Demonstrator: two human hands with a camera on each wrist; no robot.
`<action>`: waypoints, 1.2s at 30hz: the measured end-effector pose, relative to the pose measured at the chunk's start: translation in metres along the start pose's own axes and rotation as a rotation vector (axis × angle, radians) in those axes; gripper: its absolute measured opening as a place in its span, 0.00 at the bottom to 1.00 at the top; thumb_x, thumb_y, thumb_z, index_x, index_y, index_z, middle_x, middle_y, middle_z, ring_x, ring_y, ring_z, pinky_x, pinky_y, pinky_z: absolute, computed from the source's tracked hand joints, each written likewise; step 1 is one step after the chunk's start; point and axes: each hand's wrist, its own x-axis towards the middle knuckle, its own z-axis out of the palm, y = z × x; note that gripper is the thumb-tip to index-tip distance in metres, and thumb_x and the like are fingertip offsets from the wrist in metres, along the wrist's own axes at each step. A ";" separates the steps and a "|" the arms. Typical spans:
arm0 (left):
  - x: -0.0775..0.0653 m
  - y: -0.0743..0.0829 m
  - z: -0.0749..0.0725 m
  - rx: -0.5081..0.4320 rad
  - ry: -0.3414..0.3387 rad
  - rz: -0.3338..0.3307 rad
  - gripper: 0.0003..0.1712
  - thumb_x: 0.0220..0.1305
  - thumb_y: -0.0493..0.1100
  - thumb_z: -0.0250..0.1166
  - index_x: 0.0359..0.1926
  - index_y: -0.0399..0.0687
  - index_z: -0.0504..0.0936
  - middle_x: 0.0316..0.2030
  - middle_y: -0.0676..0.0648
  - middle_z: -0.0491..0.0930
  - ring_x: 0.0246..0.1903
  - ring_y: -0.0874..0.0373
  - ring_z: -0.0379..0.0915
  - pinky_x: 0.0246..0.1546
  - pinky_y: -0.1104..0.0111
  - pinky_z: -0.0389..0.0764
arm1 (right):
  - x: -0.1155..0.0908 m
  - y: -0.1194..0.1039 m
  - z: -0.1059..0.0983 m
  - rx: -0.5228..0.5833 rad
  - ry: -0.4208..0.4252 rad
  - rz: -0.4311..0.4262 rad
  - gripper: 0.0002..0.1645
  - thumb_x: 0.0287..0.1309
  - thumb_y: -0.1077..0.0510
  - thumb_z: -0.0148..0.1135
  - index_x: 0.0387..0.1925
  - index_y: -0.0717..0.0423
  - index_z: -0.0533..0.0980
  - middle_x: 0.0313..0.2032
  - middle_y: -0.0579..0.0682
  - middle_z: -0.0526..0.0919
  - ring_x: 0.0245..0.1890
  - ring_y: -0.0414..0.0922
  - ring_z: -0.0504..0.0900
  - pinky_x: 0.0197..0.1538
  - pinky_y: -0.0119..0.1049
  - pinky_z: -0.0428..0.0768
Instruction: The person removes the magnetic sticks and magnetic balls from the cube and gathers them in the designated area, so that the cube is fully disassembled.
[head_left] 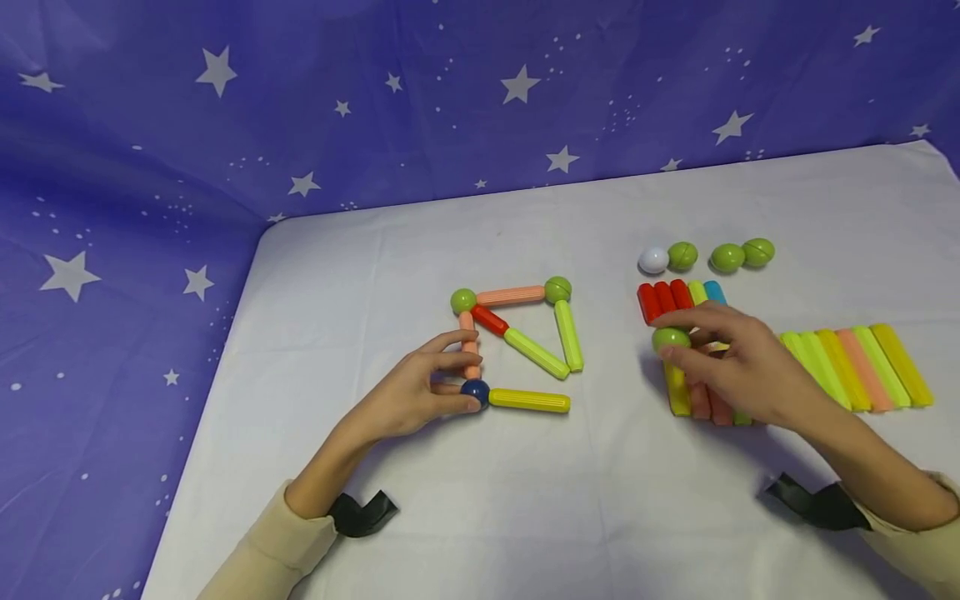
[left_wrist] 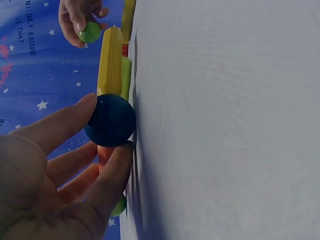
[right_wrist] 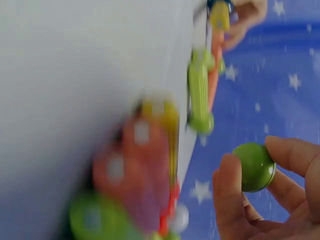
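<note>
My left hand (head_left: 411,390) pinches a dark blue ball (left_wrist: 111,120) between thumb and finger. A yellow rod (head_left: 529,401) runs right from this ball, and a pink rod (head_left: 469,350) runs from it toward a green ball (head_left: 463,301). Over the rows of loose rods, my right hand (head_left: 738,360) pinches another green ball (right_wrist: 254,167) with its thumb and fingers. A pink rod (head_left: 512,296) joins two green balls at the back of the built frame. From these, a red rod (head_left: 491,320) and a light green rod (head_left: 568,337) come forward.
Several loose rods (head_left: 900,367) lie side by side at the right, partly hidden by the right hand. Behind them sit a white ball (head_left: 653,260) and several green balls (head_left: 727,257). A starry blue cloth (head_left: 480,92) hangs beyond the white table (head_left: 495,517).
</note>
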 end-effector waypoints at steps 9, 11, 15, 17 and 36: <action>-0.001 0.000 -0.001 0.007 -0.001 0.004 0.40 0.55 0.31 0.74 0.68 0.36 0.69 0.68 0.45 0.64 0.54 0.50 0.77 0.48 0.69 0.81 | 0.025 0.039 -0.062 -0.200 0.230 0.207 0.24 0.64 0.61 0.65 0.61 0.61 0.75 0.52 0.63 0.74 0.46 0.49 0.73 0.28 0.12 0.64; -0.001 -0.001 -0.001 0.010 -0.003 0.004 0.39 0.55 0.31 0.74 0.67 0.35 0.70 0.68 0.45 0.63 0.54 0.50 0.77 0.48 0.69 0.81 | 0.034 0.051 -0.074 -0.227 0.235 0.280 0.27 0.67 0.58 0.62 0.64 0.64 0.71 0.55 0.68 0.72 0.49 0.61 0.72 0.24 0.13 0.63; -0.001 -0.002 -0.002 0.006 -0.011 0.004 0.38 0.55 0.31 0.73 0.66 0.34 0.70 0.69 0.45 0.62 0.53 0.49 0.78 0.47 0.69 0.81 | 0.048 0.080 -0.094 -0.226 0.225 0.408 0.33 0.70 0.54 0.57 0.68 0.70 0.64 0.54 0.74 0.71 0.35 0.48 0.80 0.22 0.13 0.64; -0.001 -0.002 -0.002 0.000 -0.013 0.005 0.38 0.55 0.31 0.73 0.67 0.34 0.69 0.69 0.45 0.62 0.53 0.49 0.78 0.47 0.69 0.81 | 0.053 0.095 -0.101 -0.206 0.213 0.454 0.34 0.70 0.53 0.57 0.67 0.72 0.63 0.53 0.75 0.71 0.25 0.33 0.76 0.22 0.15 0.67; -0.001 -0.002 0.000 -0.023 -0.017 0.005 0.38 0.55 0.29 0.73 0.67 0.33 0.69 0.70 0.45 0.61 0.51 0.49 0.79 0.47 0.69 0.82 | 0.079 0.136 -0.112 -0.290 0.025 0.531 0.32 0.63 0.60 0.61 0.59 0.78 0.63 0.51 0.80 0.67 0.26 0.54 0.82 0.34 0.52 0.83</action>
